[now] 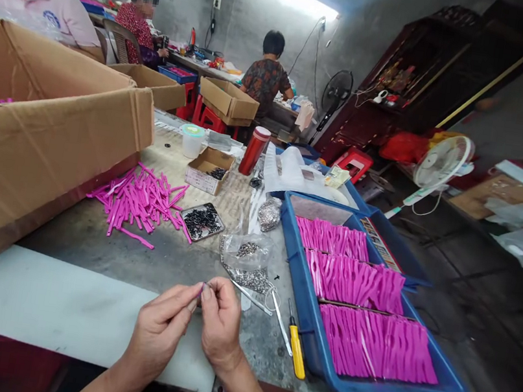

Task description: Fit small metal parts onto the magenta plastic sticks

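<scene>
My left hand [162, 325] and my right hand [221, 326] meet above the table's near edge, fingertips pinched together. Between them shows a bit of a magenta strip [201, 288]; the fingers hide most of it. Beneath my hands lies a pale flat sheet [78, 306]. Ahead to the left is a loose pile of magenta strips [140, 201], with a small tray of black parts [202, 222] beside it. Straight ahead sit plastic bags of small metal parts [247, 256]. To the right, a blue crate [344, 384] holds magenta strips in several rows.
A large cardboard box [58, 107] borders the left side. A yellow-handled screwdriver [298, 352] and white-handled tools [282, 327] lie near the crate. Farther back stand a small carton [195, 176], a red flask [254, 151] and a lidded tub [191, 143]. Several people sit beyond.
</scene>
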